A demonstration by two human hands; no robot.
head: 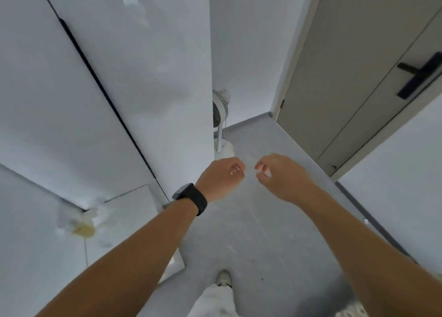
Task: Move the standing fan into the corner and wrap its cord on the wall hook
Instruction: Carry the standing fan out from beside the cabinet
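- Fingers of the left hand (pixel 221 177) are curling loosely inward, thumb near the fingertips, and gripping nothing that shows.
- Fingers of the right hand (pixel 278 177) are curling the same loose way, with a small gap between thumb and forefinger and nothing visible in it.
- Both hands are hanging in the air over the floor (pixel 263 221), knuckles near each other but apart, bare forearms reaching out from the bottom corners.
- A black watch (pixel 191 197) with a smooth band and a rounded square face is wrapping the left wrist.
- The fan (pixel 221 123) is standing well beyond the hands, in the corner at the end of the passage: a white ribbed round grille on a thin white pole over a round white base, its left half hiding behind a glossy white panel (pixel 143 77).
- Its cord cannot be made out.
- The floor is showing as matte grey with faint scuffs and a few dark specks.
- A flat beige door (pixel 354 77) with a long black lever handle (pixel 418 75) is standing on the right.
- One pale shoe (pixel 223 278) and a light trouser leg are showing below.
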